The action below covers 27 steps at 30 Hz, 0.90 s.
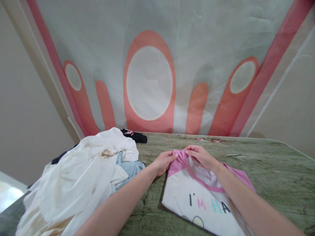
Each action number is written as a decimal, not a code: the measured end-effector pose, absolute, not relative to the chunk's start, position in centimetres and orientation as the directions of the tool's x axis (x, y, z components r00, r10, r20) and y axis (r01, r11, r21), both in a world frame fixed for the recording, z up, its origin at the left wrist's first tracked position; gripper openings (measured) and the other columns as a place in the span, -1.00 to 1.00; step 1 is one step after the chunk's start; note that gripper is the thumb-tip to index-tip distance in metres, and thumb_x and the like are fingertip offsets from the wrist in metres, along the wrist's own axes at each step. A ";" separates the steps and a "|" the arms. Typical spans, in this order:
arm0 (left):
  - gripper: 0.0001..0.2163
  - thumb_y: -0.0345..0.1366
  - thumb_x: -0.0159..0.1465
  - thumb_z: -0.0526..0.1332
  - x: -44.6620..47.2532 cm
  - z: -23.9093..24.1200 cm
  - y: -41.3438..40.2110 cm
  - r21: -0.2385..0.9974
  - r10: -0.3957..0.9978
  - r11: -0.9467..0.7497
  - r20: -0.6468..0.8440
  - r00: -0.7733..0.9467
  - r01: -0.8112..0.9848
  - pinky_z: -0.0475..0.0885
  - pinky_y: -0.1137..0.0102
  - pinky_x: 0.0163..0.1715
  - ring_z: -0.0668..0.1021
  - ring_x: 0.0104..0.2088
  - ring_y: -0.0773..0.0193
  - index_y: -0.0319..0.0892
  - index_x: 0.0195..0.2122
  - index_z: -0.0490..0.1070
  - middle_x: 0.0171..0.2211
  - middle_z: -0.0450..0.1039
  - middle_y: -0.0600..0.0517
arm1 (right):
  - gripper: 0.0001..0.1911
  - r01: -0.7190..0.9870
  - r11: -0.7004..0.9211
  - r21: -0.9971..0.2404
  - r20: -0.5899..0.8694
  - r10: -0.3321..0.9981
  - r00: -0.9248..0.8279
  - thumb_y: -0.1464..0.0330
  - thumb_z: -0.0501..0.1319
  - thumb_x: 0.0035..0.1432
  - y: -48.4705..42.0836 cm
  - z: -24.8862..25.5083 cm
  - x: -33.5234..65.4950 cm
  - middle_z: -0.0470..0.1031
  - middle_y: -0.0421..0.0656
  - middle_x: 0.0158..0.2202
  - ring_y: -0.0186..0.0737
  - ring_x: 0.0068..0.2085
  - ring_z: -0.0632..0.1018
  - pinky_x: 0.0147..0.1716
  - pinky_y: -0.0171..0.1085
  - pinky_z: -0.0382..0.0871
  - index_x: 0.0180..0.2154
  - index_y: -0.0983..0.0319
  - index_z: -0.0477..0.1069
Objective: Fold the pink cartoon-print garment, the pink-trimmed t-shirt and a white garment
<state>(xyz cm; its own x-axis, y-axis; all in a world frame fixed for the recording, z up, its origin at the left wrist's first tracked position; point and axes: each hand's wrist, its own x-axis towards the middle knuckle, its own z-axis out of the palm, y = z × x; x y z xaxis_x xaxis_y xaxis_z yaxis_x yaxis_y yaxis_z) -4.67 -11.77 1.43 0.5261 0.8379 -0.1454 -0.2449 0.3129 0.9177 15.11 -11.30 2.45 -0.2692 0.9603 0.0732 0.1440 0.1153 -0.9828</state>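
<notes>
A white T-shirt [177, 193] with pink shoulders, a pink neckband and printed letters lies on the wood-grain table, right of the middle. My left hand [164, 162] pinches the pink cloth at its upper left corner. Beside it, my right hand [200, 154] grips the pink edge near the top of the neck opening. Between the two hands the pink fabric is bunched and slightly raised. My right forearm crosses over the shirt and hides part of the lettering and the right side.
A large heap of white clothes [83, 177] covers the left of the table [278, 183], with a light blue garment [131, 170] at its right edge. Behind it lies a dark garment [139, 137]. A printed backdrop [150, 82] hangs behind the table's far edge.
</notes>
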 end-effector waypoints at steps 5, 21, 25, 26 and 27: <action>-0.79 -0.25 0.18 0.23 -4.4 1.3 -11.6 0.865 0.814 0.396 -0.175 0.554 -0.309 0.38 0.33 -0.18 0.54 -0.35 0.23 -0.35 -0.29 0.44 -0.39 0.51 -0.12 | -0.55 0.155 0.013 -0.988 -0.023 0.973 -0.229 0.03 0.18 -0.02 -10.8 2.0 15.6 0.34 -0.25 -0.62 -0.44 -0.64 0.22 -0.68 -0.40 -0.02 -0.37 0.32 0.46; -0.87 -0.40 0.30 0.07 -4.6 1.3 -11.4 0.794 0.790 0.485 -0.218 0.573 -0.366 0.39 0.39 -0.16 0.55 -0.31 0.31 -0.27 -0.25 0.38 -0.33 0.50 -0.07 | -0.59 0.135 -0.269 -0.954 -0.299 0.791 -0.534 0.30 0.29 -0.12 -10.6 1.9 17.8 0.56 -0.13 -0.31 -0.31 -0.42 0.51 -0.42 -0.35 0.36 -0.15 0.27 0.45; -0.89 -0.37 0.29 0.10 -4.5 1.4 -11.4 0.799 0.802 0.483 -0.238 0.548 -0.358 0.40 0.39 -0.17 0.55 -0.31 0.30 -0.26 -0.24 0.38 -0.33 0.50 -0.06 | -0.62 0.199 -0.230 -0.953 -0.303 0.782 -0.545 0.28 0.28 -0.13 -11.0 2.3 17.5 0.55 -0.16 -0.35 -0.29 -0.44 0.49 -0.44 -0.35 0.34 -0.21 0.28 0.46; -0.89 -0.37 0.29 0.09 -4.4 1.4 -11.5 0.799 0.803 0.481 -0.235 0.548 -0.362 0.39 0.39 -0.17 0.54 -0.31 0.30 -0.26 -0.24 0.38 -0.33 0.50 -0.06 | -0.65 0.219 -0.207 -0.954 -0.295 0.786 -0.543 0.29 0.27 -0.13 -11.0 2.4 17.4 0.54 -0.17 -0.38 -0.29 -0.44 0.49 -0.44 -0.35 0.33 -0.23 0.28 0.46; -0.88 -0.38 0.30 0.08 -4.4 1.5 -11.5 0.798 0.803 0.479 -0.230 0.549 -0.366 0.39 0.39 -0.17 0.54 -0.31 0.30 -0.26 -0.24 0.38 -0.33 0.50 -0.07 | -0.69 0.254 -0.175 -0.951 -0.289 0.793 -0.537 0.31 0.25 -0.14 -11.0 2.4 17.4 0.53 -0.19 -0.41 -0.30 -0.45 0.48 -0.46 -0.36 0.32 -0.26 0.28 0.46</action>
